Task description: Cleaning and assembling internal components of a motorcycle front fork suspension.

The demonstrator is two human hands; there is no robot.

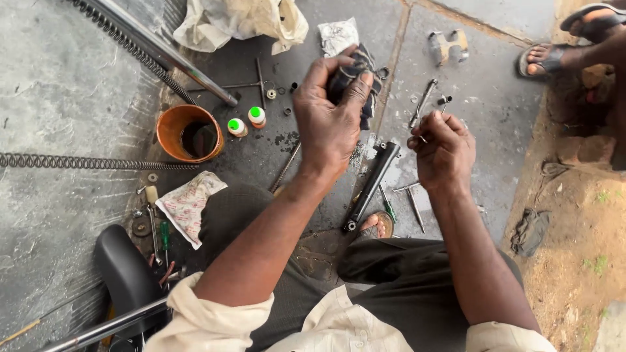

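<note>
My left hand (329, 120) is raised over the concrete floor, its fingers closed around a dark, dirty rag (355, 81). My right hand (443, 150) pinches the lower end of a thin metal rod (422, 104) that points up and away. The two hands are a short distance apart. Below them a black cylindrical tube (372, 186) lies on the ground, its lower end near my sandalled foot (378, 225).
An orange cup (189, 133) of dark liquid stands at left beside two small green-capped bottles (246, 122). Long coil springs (85, 161), a chrome tube (163, 49), white cloths (235, 23), screwdrivers and small parts lie around. Another person's sandalled feet (548, 58) are at the top right.
</note>
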